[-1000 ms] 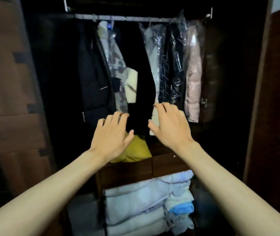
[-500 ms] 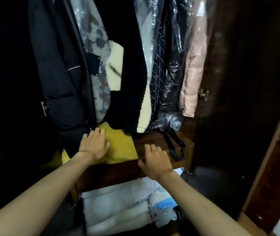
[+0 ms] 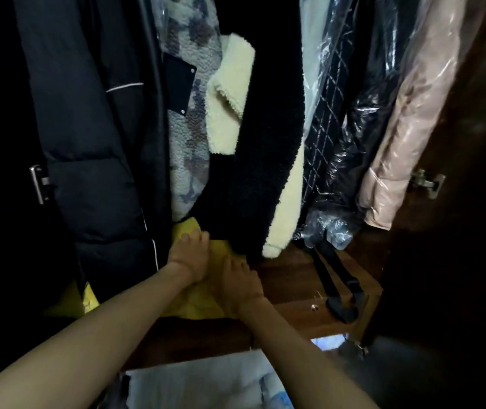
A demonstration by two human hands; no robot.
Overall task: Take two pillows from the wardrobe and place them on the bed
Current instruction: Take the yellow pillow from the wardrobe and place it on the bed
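A yellow pillow lies on a brown wooden shelf inside the wardrobe, partly hidden under hanging coats. My left hand rests on the pillow's far top with fingers curled over its edge. My right hand presses on the pillow's right side, fingers reaching under the black fleece coat. Another yellow patch shows at the left, below the dark puffer jacket; I cannot tell whether it is a second pillow.
Several plastic-covered garments and a pink coat hang at the right. A black strap droops over the shelf. Folded pale bedding is stacked below the shelf. A dark wardrobe door with a hinge stands at the right.
The view has moved closer into the wardrobe. Both hands went from the shelf front onto the yellow pillow, the right hand shifting left from the wooden edge.
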